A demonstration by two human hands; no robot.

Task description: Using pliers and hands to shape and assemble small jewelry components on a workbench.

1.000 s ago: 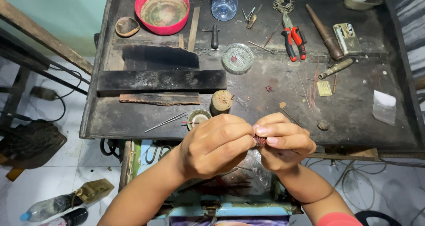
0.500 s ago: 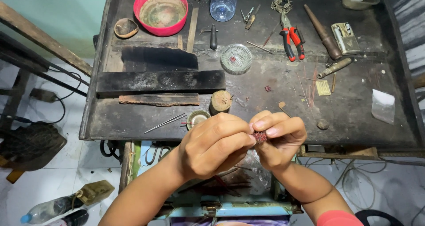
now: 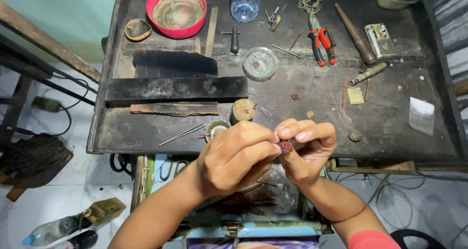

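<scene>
Both hands have drifted slightly toward nine o'clock since the earlier frame. Left hand (image 3: 234,159) and right hand (image 3: 307,149) meet fingertip to fingertip, pinching a small reddish spiky bead (image 3: 286,145) between them, at six o'clock from the glass dish (image 3: 260,63) on the workbench (image 3: 390,127).

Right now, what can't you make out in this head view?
- Small red spiky piece: too small; fingertips of left hand and right hand cover most of it, so its shape is unclear.
- Clear plastic bottle: cut off by the top edge.
- Glass dish: contents too small to identify.
- Space under the workbench: hidden by both forearms.
</scene>
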